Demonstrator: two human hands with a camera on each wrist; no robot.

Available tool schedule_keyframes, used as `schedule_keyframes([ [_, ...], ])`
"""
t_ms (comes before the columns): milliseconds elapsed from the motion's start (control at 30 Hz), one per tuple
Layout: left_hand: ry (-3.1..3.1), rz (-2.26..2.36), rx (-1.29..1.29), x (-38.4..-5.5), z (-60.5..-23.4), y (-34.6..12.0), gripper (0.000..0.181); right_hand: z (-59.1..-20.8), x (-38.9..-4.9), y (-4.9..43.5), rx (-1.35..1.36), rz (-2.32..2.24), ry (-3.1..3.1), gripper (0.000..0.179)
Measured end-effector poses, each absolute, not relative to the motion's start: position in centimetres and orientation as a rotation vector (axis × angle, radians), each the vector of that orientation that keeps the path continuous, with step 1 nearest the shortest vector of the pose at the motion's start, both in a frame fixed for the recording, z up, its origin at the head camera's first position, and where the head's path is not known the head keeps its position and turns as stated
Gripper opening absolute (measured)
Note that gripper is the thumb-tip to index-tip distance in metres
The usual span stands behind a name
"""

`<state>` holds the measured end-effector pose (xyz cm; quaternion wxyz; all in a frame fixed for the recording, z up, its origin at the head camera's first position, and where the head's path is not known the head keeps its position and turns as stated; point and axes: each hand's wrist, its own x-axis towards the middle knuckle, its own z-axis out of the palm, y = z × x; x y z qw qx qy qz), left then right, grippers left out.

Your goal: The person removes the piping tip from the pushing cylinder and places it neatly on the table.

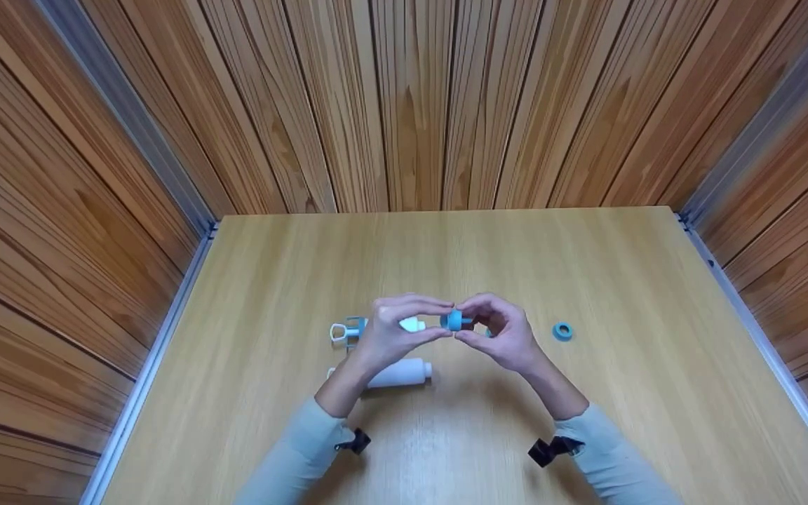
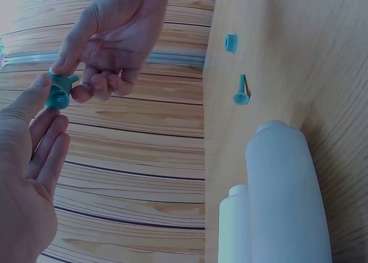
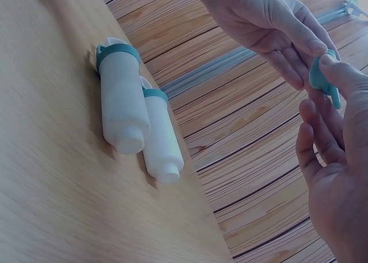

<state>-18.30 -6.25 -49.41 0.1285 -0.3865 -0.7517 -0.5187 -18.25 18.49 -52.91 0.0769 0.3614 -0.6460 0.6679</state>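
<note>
A small teal funnel-shaped cap with a short stem (image 1: 454, 320) is held up between both hands, above the table. My left hand (image 1: 393, 333) pinches its wide rim between thumb and fingertip; its hollow mouth shows in the left wrist view. From the other side my right hand (image 1: 508, 337) pinches it near the stem, thumb on top, with the other fingers curled loosely below. Under the left hand lie two white bottles on their sides, the nearer one (image 1: 400, 372) and the farther one (image 3: 164, 137), both with teal collars.
A teal ring (image 1: 562, 332) lies on the table (image 1: 292, 266) to the right. Another small teal funnel-shaped piece (image 2: 241, 97) lies nearby, mostly hidden behind the right hand in the head view. Wood-panelled walls (image 1: 411, 105) with metal edge rails (image 1: 158, 365) enclose the table.
</note>
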Motion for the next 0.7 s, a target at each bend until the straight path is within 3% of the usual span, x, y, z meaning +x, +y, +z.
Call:
schedule_keyframes([
  [700, -2.143, -1.505, -1.067, -18.43, -50.01, -6.52, 0.026, -52.69, -18.62, 18.96, 1.072, 1.989, -1.922, 0.04],
])
